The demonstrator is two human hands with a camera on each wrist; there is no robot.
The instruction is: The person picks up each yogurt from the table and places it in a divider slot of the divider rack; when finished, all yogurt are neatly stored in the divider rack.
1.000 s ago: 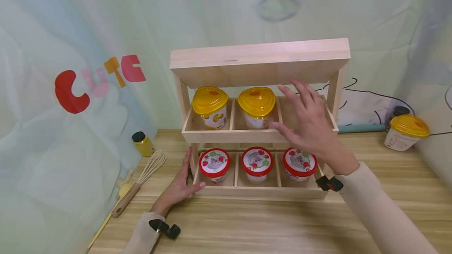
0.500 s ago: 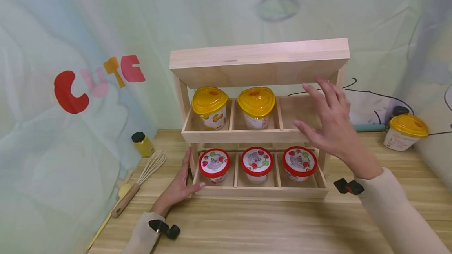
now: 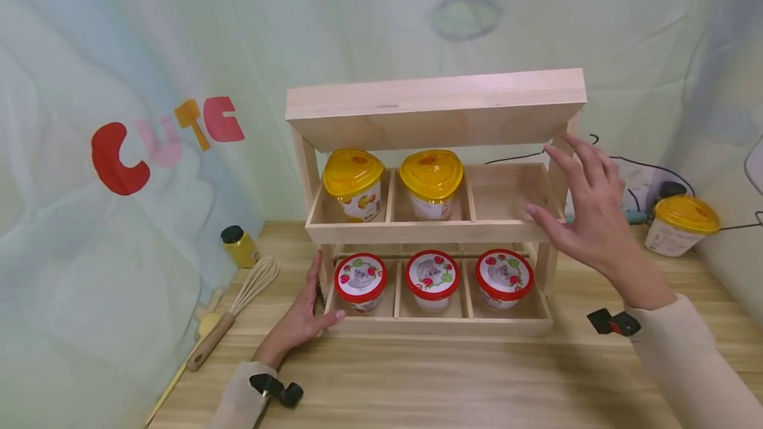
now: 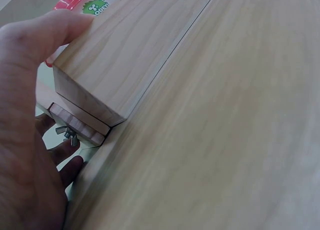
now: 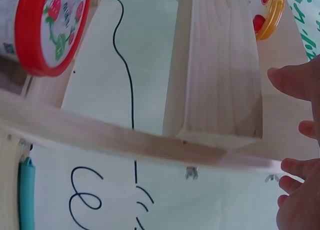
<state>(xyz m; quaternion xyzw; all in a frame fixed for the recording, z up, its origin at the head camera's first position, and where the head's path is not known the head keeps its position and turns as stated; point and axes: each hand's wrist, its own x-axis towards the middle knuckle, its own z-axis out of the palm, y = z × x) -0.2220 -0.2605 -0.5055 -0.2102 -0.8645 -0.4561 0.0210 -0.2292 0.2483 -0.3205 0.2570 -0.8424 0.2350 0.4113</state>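
Now right hand (image 3: pixel 587 217), fingers spread, has swung from mid shelf twd rack's right post; left hand (image 3: pixel 301 316) still flat vs pale wooden two-tier rack (image 3: pixel 435 108) base.

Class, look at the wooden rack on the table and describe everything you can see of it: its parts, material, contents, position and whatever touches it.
The wooden rack is pale, unpainted wood, upright on the table, with a slanted top board and two trays of three compartments. The upper tray holds two yellow-lidded cups, its right compartment empty; the lower holds three red-lidded cups. The left hand rests against its lower left corner; the right hand, fingers spread, is at its right post.
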